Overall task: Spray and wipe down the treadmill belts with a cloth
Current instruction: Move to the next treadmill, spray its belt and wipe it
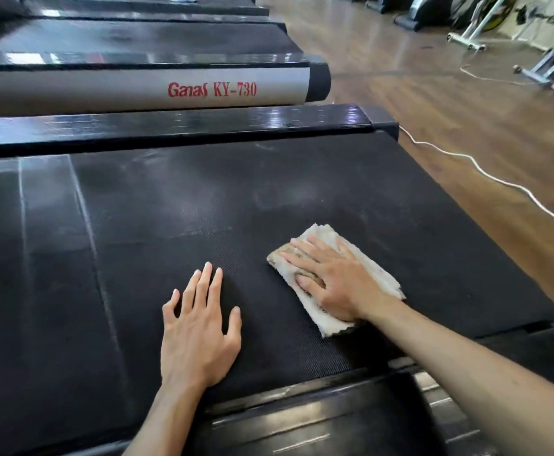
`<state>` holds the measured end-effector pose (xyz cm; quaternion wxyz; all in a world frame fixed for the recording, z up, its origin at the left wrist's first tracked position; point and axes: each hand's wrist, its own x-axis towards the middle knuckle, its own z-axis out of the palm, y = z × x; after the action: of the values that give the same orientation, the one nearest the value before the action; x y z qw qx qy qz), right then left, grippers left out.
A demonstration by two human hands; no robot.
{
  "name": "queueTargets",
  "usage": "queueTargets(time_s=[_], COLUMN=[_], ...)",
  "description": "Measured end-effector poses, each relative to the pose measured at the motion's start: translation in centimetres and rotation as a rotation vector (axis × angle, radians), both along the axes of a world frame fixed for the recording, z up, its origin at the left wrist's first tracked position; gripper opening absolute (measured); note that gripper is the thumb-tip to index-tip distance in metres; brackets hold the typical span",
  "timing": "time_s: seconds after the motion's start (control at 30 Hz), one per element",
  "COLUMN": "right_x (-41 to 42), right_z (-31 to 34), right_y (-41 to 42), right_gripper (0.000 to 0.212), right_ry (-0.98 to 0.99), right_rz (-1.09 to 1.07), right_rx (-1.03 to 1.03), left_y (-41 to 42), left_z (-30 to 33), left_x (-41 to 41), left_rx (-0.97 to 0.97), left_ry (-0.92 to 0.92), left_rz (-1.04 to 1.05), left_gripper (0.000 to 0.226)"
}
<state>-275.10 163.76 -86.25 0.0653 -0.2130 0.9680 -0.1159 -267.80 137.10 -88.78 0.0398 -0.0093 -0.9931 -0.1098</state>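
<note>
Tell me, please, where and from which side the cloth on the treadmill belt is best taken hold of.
Probably at the far frayed end of the cloth, coming from above and beyond the fingertips. The cloth lies folded flat on the treadmill belt, and the right hand presses down on its middle, so only the two ends stick out. The left hand lies flat on the belt, holding nothing, and could pinch that end.

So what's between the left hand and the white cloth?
Nothing: bare black treadmill belt separates the left hand from the frayed white cloth, per the head view.

Bright, even light; glare on the side rail [170,126]; wide-angle edges blurred.
</note>
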Motion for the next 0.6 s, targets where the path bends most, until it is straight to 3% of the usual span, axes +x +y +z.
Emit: queueTargets(time_s=[0.23,0.4,0.6], right_x=[-10.8,-7.8,-2.0], right_z=[-0.8,-0.3,-0.7], right_y=[-5.2,-10.0,-2.7], right_gripper=[0.057,0.054,0.059], right_ry=[0.066,0.094,0.060], right_rz=[-0.357,-0.131,-0.049], right_rx=[0.108,0.005,-0.045], left_y=[-0.1,-0.2,-0.1], left_z=[-0.2,-0.2,-0.2], left_x=[0.0,-0.1,0.0], left_rx=[-0.001,-0.018,-0.027], left_ry=[0.012,0.009,0.004], left_rz=[0.002,-0.002,-0.006], left_gripper=[0.075,0.075,0.075])
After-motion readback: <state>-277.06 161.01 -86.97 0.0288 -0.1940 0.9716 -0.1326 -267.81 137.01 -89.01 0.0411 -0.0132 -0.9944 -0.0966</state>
